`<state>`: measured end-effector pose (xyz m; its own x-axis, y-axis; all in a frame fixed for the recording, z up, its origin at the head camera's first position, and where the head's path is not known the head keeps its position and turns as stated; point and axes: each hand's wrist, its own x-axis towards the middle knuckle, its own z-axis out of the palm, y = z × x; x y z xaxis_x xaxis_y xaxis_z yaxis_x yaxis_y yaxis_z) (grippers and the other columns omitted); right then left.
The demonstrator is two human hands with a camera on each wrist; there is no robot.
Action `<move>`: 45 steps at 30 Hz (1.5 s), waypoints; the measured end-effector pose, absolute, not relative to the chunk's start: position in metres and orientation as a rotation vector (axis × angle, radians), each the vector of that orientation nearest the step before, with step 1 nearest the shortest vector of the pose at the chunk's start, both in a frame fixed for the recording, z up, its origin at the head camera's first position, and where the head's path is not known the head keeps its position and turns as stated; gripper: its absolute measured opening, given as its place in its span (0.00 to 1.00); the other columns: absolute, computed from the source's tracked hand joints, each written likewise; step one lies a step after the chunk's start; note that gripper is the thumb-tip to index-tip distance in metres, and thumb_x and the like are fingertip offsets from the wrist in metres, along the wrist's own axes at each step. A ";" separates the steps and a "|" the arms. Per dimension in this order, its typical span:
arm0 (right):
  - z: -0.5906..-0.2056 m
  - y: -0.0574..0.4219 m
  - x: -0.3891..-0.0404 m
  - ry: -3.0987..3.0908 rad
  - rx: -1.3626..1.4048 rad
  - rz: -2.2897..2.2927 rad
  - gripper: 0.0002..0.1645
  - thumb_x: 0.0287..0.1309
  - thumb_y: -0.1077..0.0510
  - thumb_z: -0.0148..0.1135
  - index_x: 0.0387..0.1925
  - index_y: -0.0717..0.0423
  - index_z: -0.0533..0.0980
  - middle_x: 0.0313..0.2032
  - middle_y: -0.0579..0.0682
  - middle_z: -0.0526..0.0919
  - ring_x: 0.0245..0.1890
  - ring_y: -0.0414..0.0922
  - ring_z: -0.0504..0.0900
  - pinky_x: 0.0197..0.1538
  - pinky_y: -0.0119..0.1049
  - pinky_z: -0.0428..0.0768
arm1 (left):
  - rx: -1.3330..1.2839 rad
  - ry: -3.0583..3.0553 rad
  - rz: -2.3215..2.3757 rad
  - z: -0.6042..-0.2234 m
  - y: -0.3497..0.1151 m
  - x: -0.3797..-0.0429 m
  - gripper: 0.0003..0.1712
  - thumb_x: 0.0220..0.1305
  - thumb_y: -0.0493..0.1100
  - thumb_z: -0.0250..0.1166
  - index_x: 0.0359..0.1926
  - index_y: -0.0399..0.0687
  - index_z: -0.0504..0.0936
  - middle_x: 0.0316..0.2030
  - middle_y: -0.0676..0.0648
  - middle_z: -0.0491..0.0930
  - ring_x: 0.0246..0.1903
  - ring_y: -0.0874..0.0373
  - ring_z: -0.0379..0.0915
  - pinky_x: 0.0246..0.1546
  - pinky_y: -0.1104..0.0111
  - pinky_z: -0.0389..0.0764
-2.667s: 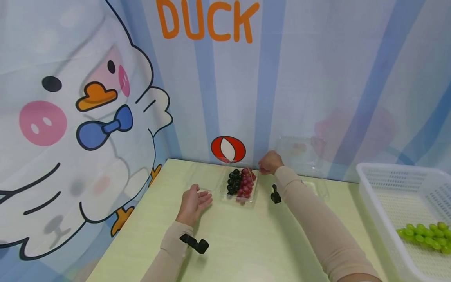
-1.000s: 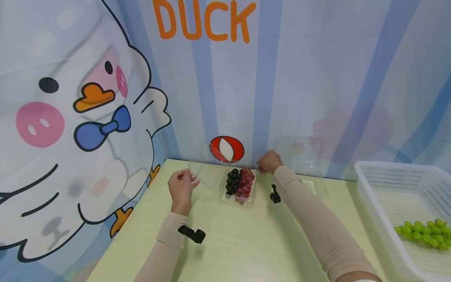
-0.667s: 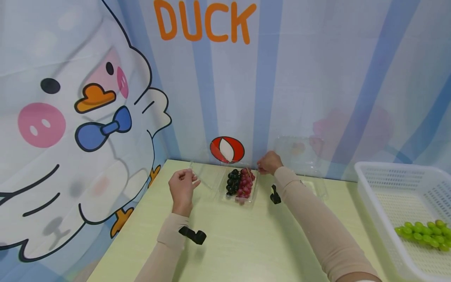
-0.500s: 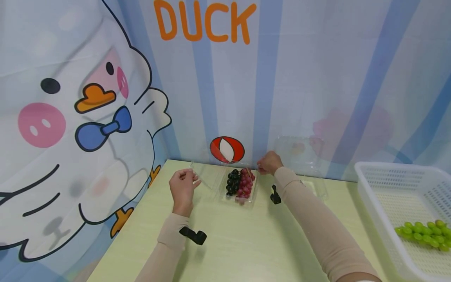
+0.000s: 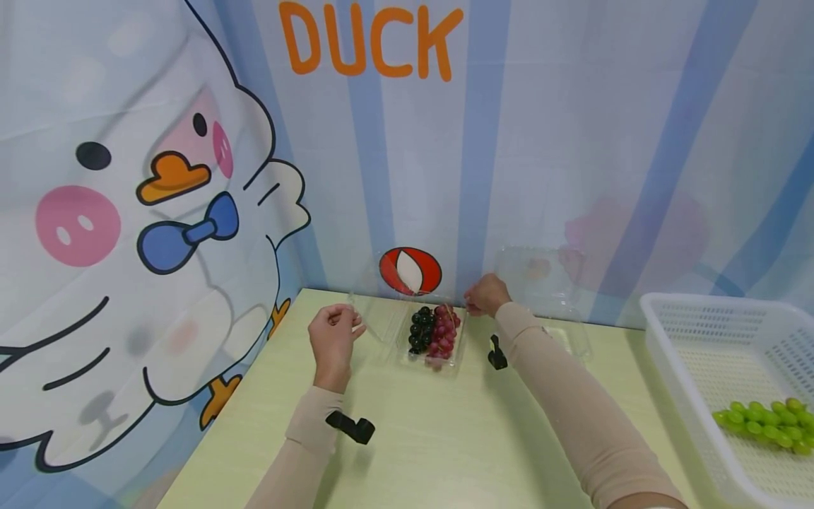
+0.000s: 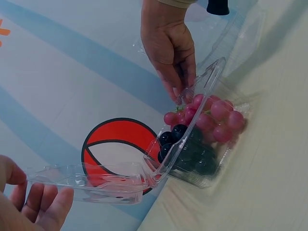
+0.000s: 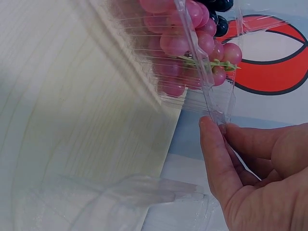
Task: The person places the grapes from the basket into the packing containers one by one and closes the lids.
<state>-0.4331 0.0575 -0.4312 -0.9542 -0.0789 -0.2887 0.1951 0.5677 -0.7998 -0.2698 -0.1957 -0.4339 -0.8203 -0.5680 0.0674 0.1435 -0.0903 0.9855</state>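
A clear plastic clamshell container (image 7: 192, 103) stands at the back of the table, its hinged lid (image 6: 106, 180) raised partway on the left. Inside lie black grapes (image 5: 421, 329) on the left and red grapes (image 5: 445, 331) on the right. My left hand (image 5: 332, 339) pinches the lid's outer edge between thumb and fingers. At the container's back right corner, my right hand (image 5: 488, 294) pinches the rim, as the right wrist view shows.
Right of my right hand stands a second clear clamshell (image 5: 540, 272) with its lid up against the backdrop, partly behind my forearm. A white plastic basket (image 5: 674, 367) at the right holds green grapes (image 5: 769, 424). A printed fabric backdrop (image 5: 547, 141) borders the table.
My left hand has gone from lying open beside the lid to pinching its edge, and the lid has tilted up from the table toward the container. The right hand has stayed at the rim.
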 end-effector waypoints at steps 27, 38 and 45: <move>-0.429 0.059 -0.429 2.515 0.054 -1.358 0.14 0.69 0.68 0.58 0.51 0.72 0.81 0.46 0.66 0.85 0.36 0.51 0.89 0.47 0.45 0.87 | 0.282 -1.852 -1.733 -0.430 -0.181 -0.267 0.07 0.70 0.37 0.64 0.41 0.36 0.83 0.34 0.39 0.81 0.33 0.49 0.82 0.35 0.69 0.87; -0.427 0.058 -0.428 2.512 0.060 -1.347 0.15 0.69 0.68 0.58 0.52 0.73 0.81 0.45 0.66 0.86 0.41 0.54 0.89 0.49 0.46 0.86 | 0.221 -1.895 -1.615 -0.432 -0.176 -0.265 0.06 0.68 0.38 0.64 0.39 0.37 0.84 0.32 0.41 0.82 0.30 0.55 0.81 0.32 0.72 0.86; -0.429 0.059 -0.429 2.519 0.051 -1.339 0.15 0.68 0.68 0.58 0.52 0.72 0.81 0.42 0.65 0.86 0.31 0.47 0.87 0.44 0.43 0.88 | 0.194 -1.935 -1.546 -0.433 -0.174 -0.263 0.06 0.68 0.39 0.65 0.38 0.40 0.84 0.31 0.43 0.83 0.28 0.54 0.83 0.30 0.72 0.84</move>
